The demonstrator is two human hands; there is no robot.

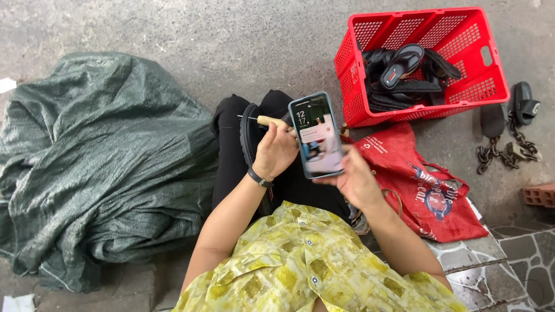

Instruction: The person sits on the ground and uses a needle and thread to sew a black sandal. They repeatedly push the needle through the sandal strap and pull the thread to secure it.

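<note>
Phone [315, 136]: one unit, screen lit, held upright above the lap, between the two hands. The right hand [354, 179] supports it from below and behind, fingers curled around its lower right edge. The left hand [275, 151] is closed on one awl [270, 121] with a wooden handle and a thin metal point directed left; its thumb side touches the phone's left edge. One black sandal [248, 136] lies on the lap just beside the awl.

Containers: one red crate [457, 34] on the concrete, holding several black sandals [404, 72], exact count not determinable. One red bag [416, 179] lies flat below the crate, contents not visible. One green tarp [98, 162] lies bundled at left. One chain [509, 147] lies right of the crate.
</note>
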